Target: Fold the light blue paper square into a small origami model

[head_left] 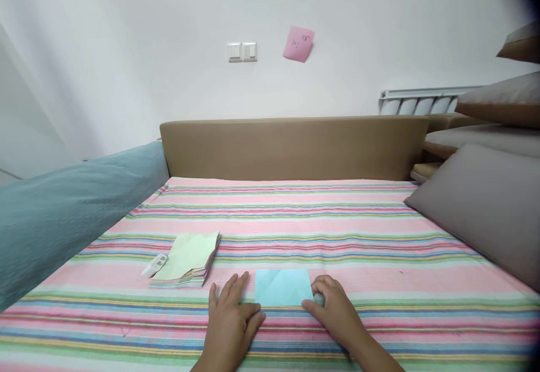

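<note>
A light blue sheet of paper (282,287), a rectangle with faint creases, lies flat on the striped bedsheet in front of me. My left hand (230,318) is at its lower left corner, fingers spread and the thumb side close to the paper's edge. At the other end, my right hand (337,310) has its fingers curled, with the thumb at the lower right corner and the index finger against the right edge. Left of the blue paper is a stack of paper sheets (188,256), pale green on top, with uneven, slightly lifted edges.
A small white object (154,265) lies beside the stack. Grey cushions (485,209) are piled at the right, and a blue-green covered side (84,192) borders the left. Behind stands a brown backrest (291,149). A pink note (298,44) and light switches (242,52) are on the wall.
</note>
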A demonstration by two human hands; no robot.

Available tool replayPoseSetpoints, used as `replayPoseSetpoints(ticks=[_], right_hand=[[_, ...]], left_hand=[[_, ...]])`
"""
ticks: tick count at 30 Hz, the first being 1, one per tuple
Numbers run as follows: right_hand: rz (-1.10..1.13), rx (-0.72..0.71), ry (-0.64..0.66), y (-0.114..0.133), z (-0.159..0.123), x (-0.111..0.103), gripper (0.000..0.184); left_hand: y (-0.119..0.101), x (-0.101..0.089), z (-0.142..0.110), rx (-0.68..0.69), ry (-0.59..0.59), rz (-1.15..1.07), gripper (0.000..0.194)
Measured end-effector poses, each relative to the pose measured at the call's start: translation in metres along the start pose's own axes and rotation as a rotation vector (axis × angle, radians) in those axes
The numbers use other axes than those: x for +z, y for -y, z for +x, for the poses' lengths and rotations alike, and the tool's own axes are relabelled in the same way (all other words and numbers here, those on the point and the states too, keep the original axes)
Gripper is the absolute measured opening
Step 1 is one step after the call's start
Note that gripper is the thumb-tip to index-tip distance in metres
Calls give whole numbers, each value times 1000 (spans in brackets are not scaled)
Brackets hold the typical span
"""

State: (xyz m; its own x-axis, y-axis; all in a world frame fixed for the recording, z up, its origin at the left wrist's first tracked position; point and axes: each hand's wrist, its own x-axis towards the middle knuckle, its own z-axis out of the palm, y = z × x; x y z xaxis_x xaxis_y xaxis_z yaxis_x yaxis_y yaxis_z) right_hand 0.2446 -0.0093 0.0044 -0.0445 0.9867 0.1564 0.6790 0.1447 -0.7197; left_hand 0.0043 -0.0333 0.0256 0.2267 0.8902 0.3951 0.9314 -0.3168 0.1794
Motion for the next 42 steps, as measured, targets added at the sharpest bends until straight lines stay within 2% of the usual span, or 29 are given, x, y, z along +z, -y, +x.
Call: replayPoseSetpoints(ticks=[6,9,12,14,19,23,28,33,37,42], right_hand=[[-12,-8,-1,-1,1,1,13],[-17,-5,-10,-1,1,1,12],[-16,-9,-18,-1,0,1,11],[-11,-13,-19,0,0,2,11],[17,-8,-18,0,-1,2,12],[57,-1,-22,3,-2,2,13],[103,-16,-22,3,-4,4,15],[109,-96,-74,-2,-4,7,12],[77,-157,-108,-2,-5,6,11],[-12,-341,-164,2,-9,-2,8]], left_hand=[[8,6,6,-72,9,-49,14],[11,9,10,-139,32,-74,4],[14,11,15,-195,83,-109,37],[14,11,17,-215,124,-127,46],[12,10,18,-219,148,-148,21],[11,11,17,-209,139,-151,10],[13,15,14,-131,105,-149,8],[11,19,10,23,-14,-78,13],[10,19,7,148,-42,-32,20],[7,17,5,263,-89,-7,24]])
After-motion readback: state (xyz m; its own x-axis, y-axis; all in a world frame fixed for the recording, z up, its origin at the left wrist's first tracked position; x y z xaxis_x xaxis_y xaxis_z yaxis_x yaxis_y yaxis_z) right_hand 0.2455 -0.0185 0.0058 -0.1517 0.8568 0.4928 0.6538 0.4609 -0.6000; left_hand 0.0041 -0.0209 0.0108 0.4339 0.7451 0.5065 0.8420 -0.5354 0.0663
